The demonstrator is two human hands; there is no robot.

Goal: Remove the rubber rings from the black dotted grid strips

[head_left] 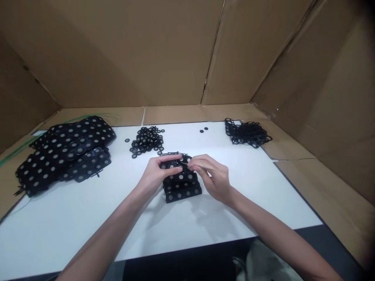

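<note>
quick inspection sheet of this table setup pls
surface: white table top, laid on cardboard
job's things: stack of black holed frames with grey discs
hands: left hand and right hand both on the top of the stack
clutter: loose black rings, tangled black frames, large pile of disc-filled frames
cables: thin green wire at far left
surroundings: cardboard walls

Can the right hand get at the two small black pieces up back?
Likely yes: the right hand, at the black perforated stack, has only white tabletop between it and the two small black pieces.
</note>
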